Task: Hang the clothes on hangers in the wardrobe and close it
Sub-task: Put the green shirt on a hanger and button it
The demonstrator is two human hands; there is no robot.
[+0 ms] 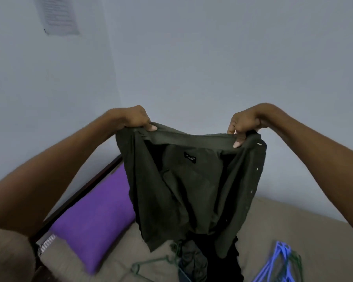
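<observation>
A dark olive button shirt (192,184) hangs in the air over the bed, its collar stretched between my two hands and a small black label showing inside. My left hand (135,119) pinches the collar's left end. My right hand (243,127) pinches the right end by the button placket. Under the shirt lies a heap of dark clothes (212,263) on the bed. A green hanger (151,265) rests on the bed beside the heap, and blue hangers (277,263) lie at the right with a green one among them. The wardrobe is out of view.
The bed (283,226) has a tan cover and a purple pillow (94,216) at its left end against a dark wooden frame (80,192). A pale wall stands behind, with a paper sheet (57,15) stuck up high at the left.
</observation>
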